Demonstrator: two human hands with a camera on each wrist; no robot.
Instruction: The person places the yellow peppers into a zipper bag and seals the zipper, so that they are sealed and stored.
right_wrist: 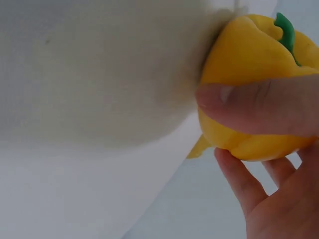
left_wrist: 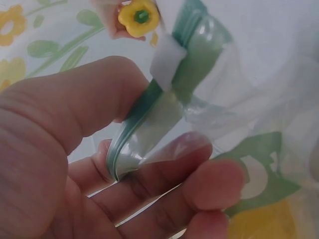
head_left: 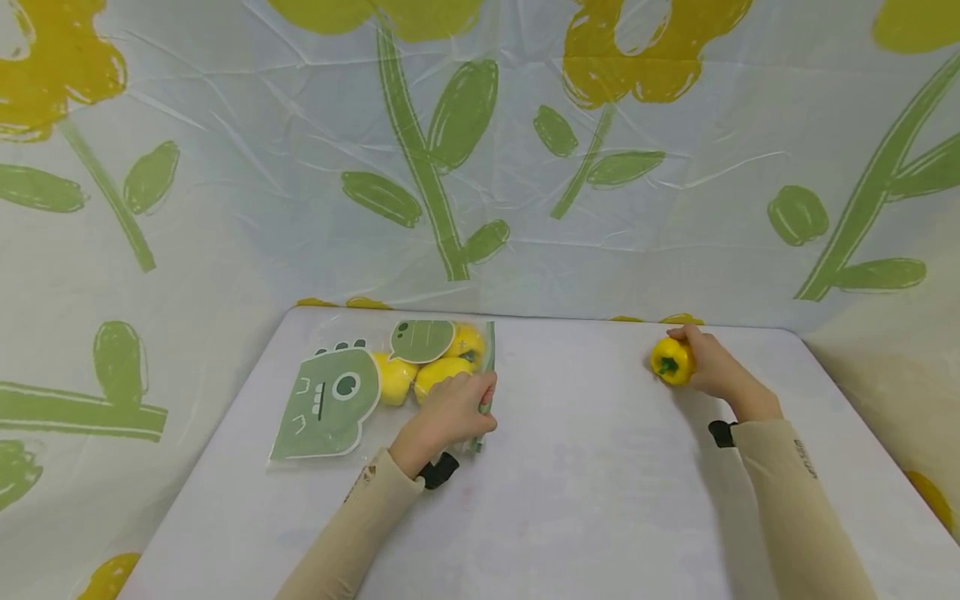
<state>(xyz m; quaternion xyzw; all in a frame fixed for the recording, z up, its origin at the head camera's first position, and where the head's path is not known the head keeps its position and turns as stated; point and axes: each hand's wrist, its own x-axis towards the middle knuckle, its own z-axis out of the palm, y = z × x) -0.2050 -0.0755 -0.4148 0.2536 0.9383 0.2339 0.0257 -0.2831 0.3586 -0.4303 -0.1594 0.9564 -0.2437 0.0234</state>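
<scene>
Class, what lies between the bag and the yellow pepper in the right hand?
Past the left hand gripping the bag, the head view shows only bare tabletop before the pepper.

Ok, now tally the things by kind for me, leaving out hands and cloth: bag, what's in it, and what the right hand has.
Zip bag: 1
Yellow produce pieces visible in it: 3 (its print may hide more)
Yellow pepper in the right hand: 1
Total: 5 visible
</scene>
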